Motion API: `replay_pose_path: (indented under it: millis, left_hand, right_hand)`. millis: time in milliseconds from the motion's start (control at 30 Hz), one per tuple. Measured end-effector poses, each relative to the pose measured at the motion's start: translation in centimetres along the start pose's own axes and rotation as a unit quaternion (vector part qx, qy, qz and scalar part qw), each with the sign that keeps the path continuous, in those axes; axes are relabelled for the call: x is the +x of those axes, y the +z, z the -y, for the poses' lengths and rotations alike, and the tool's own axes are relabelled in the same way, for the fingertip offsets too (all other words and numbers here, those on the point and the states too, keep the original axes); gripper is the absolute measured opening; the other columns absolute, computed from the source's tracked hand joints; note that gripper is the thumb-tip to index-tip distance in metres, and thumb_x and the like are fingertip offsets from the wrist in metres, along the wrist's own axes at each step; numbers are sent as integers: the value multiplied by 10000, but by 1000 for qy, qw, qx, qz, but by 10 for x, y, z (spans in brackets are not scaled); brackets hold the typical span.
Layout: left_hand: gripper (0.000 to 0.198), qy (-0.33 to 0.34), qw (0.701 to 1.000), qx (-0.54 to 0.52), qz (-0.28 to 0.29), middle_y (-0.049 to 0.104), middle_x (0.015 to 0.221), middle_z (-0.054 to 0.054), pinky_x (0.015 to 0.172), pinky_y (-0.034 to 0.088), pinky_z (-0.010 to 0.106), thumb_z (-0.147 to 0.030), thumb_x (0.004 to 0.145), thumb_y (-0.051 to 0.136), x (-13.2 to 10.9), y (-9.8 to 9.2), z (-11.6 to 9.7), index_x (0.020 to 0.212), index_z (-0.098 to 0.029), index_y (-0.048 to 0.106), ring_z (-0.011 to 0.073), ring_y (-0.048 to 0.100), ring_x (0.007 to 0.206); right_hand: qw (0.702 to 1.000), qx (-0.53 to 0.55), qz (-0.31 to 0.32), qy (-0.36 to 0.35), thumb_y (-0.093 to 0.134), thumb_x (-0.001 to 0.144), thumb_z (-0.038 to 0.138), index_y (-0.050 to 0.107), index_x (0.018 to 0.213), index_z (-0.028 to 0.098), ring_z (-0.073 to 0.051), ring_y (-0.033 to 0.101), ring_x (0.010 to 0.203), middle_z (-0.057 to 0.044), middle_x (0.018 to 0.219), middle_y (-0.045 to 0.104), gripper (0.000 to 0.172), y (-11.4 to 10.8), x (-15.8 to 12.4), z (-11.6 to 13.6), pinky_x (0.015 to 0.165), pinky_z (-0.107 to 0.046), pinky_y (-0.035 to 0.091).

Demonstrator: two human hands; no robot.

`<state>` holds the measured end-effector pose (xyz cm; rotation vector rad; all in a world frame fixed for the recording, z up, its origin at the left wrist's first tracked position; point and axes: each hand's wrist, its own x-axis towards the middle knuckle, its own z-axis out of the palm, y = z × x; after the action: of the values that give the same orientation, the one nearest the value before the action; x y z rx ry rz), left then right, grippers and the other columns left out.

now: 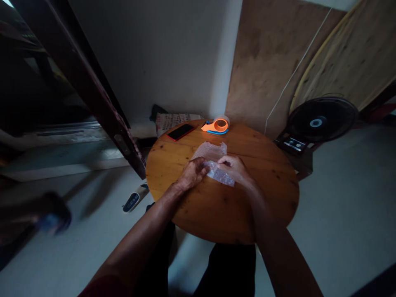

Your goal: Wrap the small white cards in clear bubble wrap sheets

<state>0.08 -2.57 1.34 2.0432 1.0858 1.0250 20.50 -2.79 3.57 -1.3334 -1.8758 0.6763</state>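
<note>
A sheet of clear bubble wrap (pixel 221 175) lies on the round wooden table (pixel 266 173), its far part spread flat and its near part folded or bunched between my hands. My left hand (pixel 193 172) is closed on the wrap's left side, fingers curled over it. With thumb and fingers pinched together, my right hand (pixel 235 167) grips the wrap at its upper right. Whether anything is wrapped inside cannot be made out. Beyond the wrap stands an orange tape dispenser (pixel 213 126) with a blue lower edge and a roll of tape.
A phone with a red edge (pixel 181 132) lies at the table's far left. Right of the table stands a dark fan (pixel 317 123). A slipper (pixel 135 199) is on the floor at left, near another person's blurred leg (pixel 31 218). A wall and a board rise behind.
</note>
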Motion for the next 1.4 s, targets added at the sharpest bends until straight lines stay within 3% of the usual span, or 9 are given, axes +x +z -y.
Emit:
replay_pose_path:
  millis: [533, 800, 1067, 1400]
  left_hand:
    - [240, -3, 1000, -1, 24, 643, 823, 20, 633, 441, 223, -365, 871, 545, 0, -1, -3, 976, -167, 631, 131, 570, 710]
    - [203, 7, 997, 75, 14, 668, 871, 35, 667, 432, 248, -294, 854, 548, 2, -4, -11, 976, -170, 653, 151, 572, 755]
    - [288, 1, 1000, 3, 20, 648, 803, 28, 634, 438, 222, -416, 883, 533, 0, -2, -7, 954, -160, 644, 132, 568, 703]
    - [281, 9, 1000, 9, 11, 636, 800, 28, 641, 454, 219, -413, 883, 531, 0, 1, -1, 938, -158, 636, 131, 569, 708]
  right_hand:
    - [1000, 8, 4, -5, 571, 763, 262, 669, 732, 178, -142, 575, 653, -9, 706, 664, 132, -2, -2, 5, 615, -249, 411]
    - [1000, -11, 18, -18, 582, 762, 293, 634, 686, 179, -132, 522, 626, -6, 664, 619, 147, -4, 0, 0, 575, -237, 369]
    - [1000, -14, 15, -22, 547, 773, 269, 650, 714, 173, -139, 556, 661, -4, 703, 647, 153, -4, -1, 2, 609, -238, 389]
    - [998, -50, 18, 15, 557, 776, 302, 662, 738, 176, -135, 546, 627, 3, 678, 634, 169, -5, -3, 5, 565, -231, 374]
